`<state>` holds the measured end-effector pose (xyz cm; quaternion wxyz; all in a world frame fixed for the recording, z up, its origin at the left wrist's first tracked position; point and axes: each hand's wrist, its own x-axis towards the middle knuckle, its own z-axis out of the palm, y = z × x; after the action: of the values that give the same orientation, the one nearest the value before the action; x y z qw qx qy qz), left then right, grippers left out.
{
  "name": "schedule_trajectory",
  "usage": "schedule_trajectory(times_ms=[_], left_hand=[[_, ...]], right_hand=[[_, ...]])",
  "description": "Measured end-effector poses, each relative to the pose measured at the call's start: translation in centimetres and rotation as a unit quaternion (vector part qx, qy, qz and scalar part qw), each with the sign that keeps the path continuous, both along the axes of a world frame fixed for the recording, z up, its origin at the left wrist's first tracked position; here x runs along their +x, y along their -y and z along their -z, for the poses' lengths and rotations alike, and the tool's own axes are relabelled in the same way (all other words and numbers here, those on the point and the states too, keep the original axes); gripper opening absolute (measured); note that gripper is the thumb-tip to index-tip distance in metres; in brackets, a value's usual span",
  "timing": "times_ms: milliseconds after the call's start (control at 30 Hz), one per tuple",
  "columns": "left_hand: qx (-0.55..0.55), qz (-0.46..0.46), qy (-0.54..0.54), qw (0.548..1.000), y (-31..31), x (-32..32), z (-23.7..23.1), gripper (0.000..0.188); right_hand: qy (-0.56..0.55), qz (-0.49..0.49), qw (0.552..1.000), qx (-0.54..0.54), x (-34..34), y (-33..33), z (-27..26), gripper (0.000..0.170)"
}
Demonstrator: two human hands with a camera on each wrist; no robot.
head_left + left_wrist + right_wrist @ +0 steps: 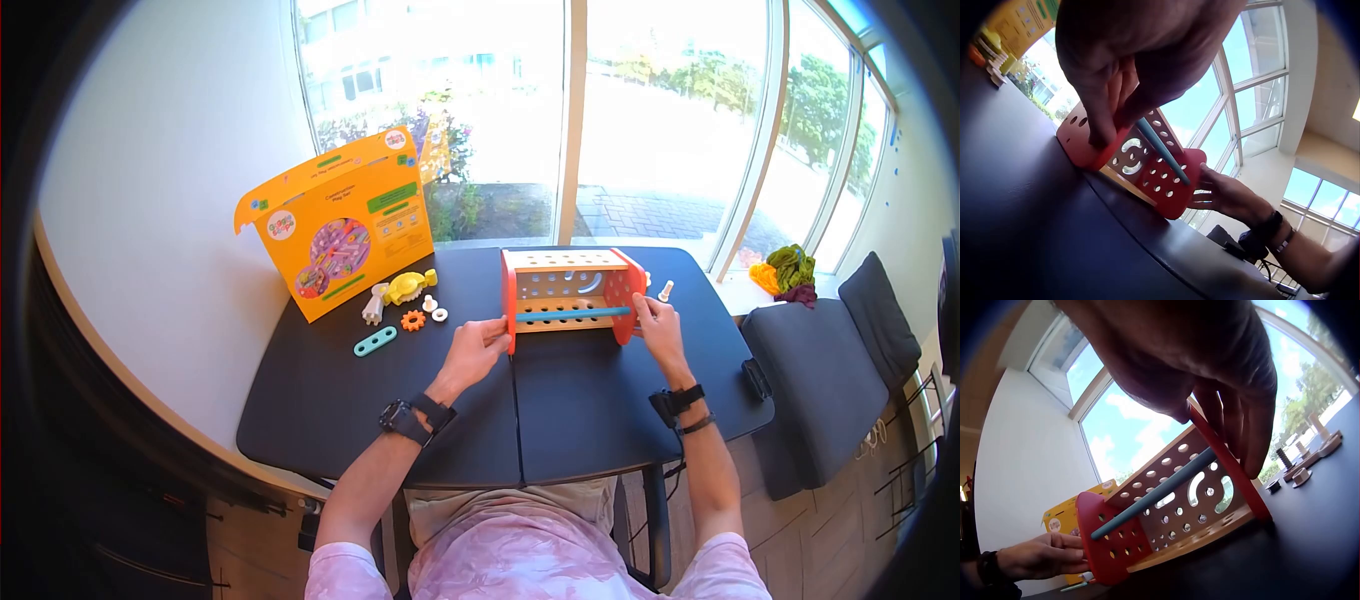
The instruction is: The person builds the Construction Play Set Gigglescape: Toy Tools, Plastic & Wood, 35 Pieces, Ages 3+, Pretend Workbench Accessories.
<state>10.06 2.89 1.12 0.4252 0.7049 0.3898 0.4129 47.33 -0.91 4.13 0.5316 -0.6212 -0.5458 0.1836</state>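
A toy wooden toolbox stands on the table, with red end panels [509, 300] and perforated wooden boards [565, 260]. A blue-green rod [570, 314] spans its near side between the two panels. My left hand [478, 350] grips the left panel by its near edge, fingers against the outer face in the right wrist view. At the other end, my right hand [657, 325] holds the right panel [1229, 462], thumb at the edge and fingers along the outside. In the left wrist view, the left hand covers one end of the rod [1163, 152].
A yellow cardboard box [345, 225] stands at the back left. Before it lie yellow toy pieces [408, 288], an orange gear [413, 321], a teal strip with holes [375, 341] and white pieces [430, 303]. Pale bolts [666, 291] sit right of the toolbox. A grey chair [815, 370] adjoins the table.
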Motion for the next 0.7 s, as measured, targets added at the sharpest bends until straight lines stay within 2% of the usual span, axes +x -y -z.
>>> schedule_trajectory(times_ms=[400,500,600,700], left_hand=[[0.013,-0.006,0.004,1.000,0.0,0.5,0.0,0.042],[0.015,-0.008,-0.018,1.000,0.4,0.5,-0.6,0.043],[0.020,-0.017,-0.043,0.999,1.2,0.1,-1.7,0.044],[0.043,-0.054,-0.055,0.996,1.2,-0.9,-2.1,0.042]], right_hand=[[-0.018,-0.008,1.000,0.004,0.1,0.2,-0.2,0.051],[0.012,-0.010,1.000,-0.002,0.3,0.3,-0.3,0.051],[-0.011,-0.031,0.999,-0.019,0.4,0.8,-0.7,0.052],[-0.096,0.007,0.995,-0.001,1.6,1.4,-2.6,0.049]])
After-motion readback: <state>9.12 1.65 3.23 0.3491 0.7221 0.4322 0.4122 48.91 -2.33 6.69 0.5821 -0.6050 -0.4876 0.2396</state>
